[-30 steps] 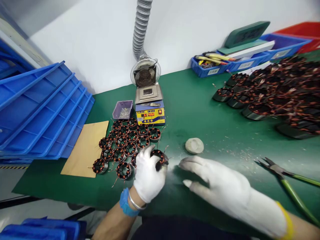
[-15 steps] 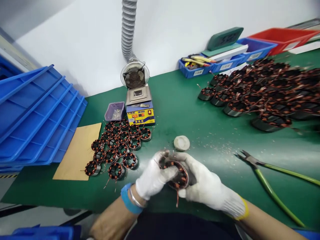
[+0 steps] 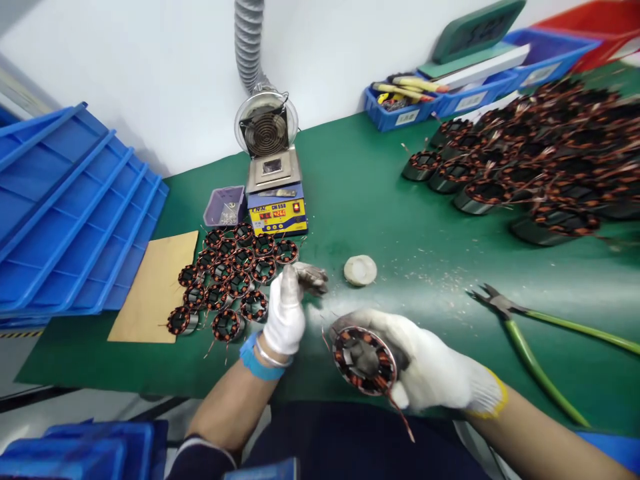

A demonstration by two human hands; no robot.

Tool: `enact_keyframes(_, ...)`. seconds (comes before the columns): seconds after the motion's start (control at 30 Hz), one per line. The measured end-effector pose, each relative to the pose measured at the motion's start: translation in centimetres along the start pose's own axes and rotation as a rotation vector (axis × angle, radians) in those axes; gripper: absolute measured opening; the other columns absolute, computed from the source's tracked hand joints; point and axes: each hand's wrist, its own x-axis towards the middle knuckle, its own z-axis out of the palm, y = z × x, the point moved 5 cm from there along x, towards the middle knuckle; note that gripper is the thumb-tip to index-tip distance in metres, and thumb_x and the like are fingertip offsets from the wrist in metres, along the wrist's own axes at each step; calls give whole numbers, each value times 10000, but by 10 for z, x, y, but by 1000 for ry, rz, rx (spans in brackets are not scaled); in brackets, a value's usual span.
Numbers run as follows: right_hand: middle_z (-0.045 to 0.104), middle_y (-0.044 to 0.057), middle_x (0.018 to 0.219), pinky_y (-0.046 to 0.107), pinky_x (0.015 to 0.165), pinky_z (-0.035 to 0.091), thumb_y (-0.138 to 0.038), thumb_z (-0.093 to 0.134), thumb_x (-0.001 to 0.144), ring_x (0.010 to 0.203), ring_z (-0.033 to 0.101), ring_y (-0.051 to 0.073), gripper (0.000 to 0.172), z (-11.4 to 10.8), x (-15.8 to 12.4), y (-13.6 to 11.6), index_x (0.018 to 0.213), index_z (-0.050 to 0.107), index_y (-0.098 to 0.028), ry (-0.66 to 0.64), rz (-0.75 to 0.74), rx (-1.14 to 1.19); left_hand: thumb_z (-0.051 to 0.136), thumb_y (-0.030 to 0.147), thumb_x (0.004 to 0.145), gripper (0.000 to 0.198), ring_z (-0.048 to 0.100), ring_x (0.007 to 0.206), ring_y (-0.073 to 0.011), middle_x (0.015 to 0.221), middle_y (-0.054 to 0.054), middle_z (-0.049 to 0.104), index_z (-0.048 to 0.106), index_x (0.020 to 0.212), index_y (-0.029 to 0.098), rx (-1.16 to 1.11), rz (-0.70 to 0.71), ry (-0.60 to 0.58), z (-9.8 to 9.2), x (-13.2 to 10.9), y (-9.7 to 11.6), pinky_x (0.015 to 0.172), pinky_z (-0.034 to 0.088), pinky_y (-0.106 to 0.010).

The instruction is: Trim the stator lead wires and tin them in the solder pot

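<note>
My right hand (image 3: 425, 357), in a white glove with dirty fingers, holds a motor stator (image 3: 340, 363) tilted so its copper-wound ring faces me. Wire ends stick out at its left and hang from its lower right. My left hand (image 3: 287, 310), also gloved, is apart from the stator, beside the group of wound stators (image 3: 240, 281) on the left. Its thumb and darkened fingers are apart, and I see nothing in them. A small round whitish tub (image 3: 360, 271) sits on the green mat beyond my hands.
A yellow solder pot (image 3: 278, 217) stands at the back under a grey hose (image 3: 249, 40), beside a purple bin (image 3: 223, 207). Green-handled cutters (image 3: 505, 307) and wire scraps lie right. More stators (image 3: 480, 197) crowd the far right; blue trays (image 3: 65, 220) lean left.
My left hand has let go of the stator and moved left. The right hand keeps hold of the stator, now tilted more toward me. The view has shifted slightly.
</note>
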Motion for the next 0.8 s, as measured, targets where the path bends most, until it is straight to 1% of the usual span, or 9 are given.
enact_keyframes(0.07,762,148,1245,398,971,610,-378,862,614,1102,752,331,761,-7,-3,2,1317,639,-194,41,-26,-34,492,883,849,706,557,683,-160,755,-24,624,617,784,192,82,-16,-155,0,-2,-2,653,461,-285)
enact_keyframes(0.13,754,154,1260,414,980,609,-407,884,599,1108,749,346,798,-13,-6,5,1329,646,-190,81,-27,-55,668,735,831,560,474,644,-132,673,24,544,594,741,187,183,-78,-316,4,-9,-7,628,399,-265)
enact_keyframes(0.17,751,153,1268,420,986,607,-410,891,595,1117,746,352,806,-15,-7,7,1333,651,-195,96,-23,-59,702,659,832,504,439,637,-124,649,38,508,573,710,188,203,-112,-361,6,-12,-10,626,379,-262)
enact_keyframes(0.27,748,135,1286,422,995,603,-368,894,588,1140,736,356,815,-18,-10,9,1353,658,-219,97,-8,-42,713,522,834,410,394,637,-114,643,48,461,536,674,188,112,-148,-405,14,-16,-14,630,359,-260)
enact_keyframes(0.37,755,129,1267,427,988,607,-335,896,562,1124,740,359,811,-21,-14,9,1335,675,-222,122,-4,-65,720,468,824,365,413,642,-114,664,37,486,548,685,178,52,-170,-425,16,-15,-17,635,362,-259)
enact_keyframes(0.53,756,132,1264,460,994,603,-262,867,533,1124,737,377,789,-27,-20,15,1301,693,-210,173,28,-179,715,386,822,251,455,614,-116,656,30,554,620,745,166,176,-235,-544,12,-19,-25,603,373,-250)
enact_keyframes(0.63,764,143,1240,435,945,626,-251,873,540,1086,753,366,802,-29,-22,20,1312,667,-181,177,51,-74,741,383,810,268,470,619,-122,642,30,559,610,697,178,245,-151,-478,9,-22,-24,612,392,-256)
enact_keyframes(0.73,769,151,1217,413,935,629,-346,906,596,1064,761,346,823,-28,-22,21,1349,622,-172,147,53,88,732,430,845,340,486,610,-125,636,27,549,567,661,196,137,-11,-210,3,-20,-18,634,423,-267)
enact_keyframes(0.8,763,157,1231,428,942,625,-404,913,614,1080,755,350,836,-26,-23,20,1359,610,-176,121,28,131,716,478,864,345,513,611,-131,659,20,564,579,709,202,-27,-11,-68,1,-18,-18,639,451,-273)
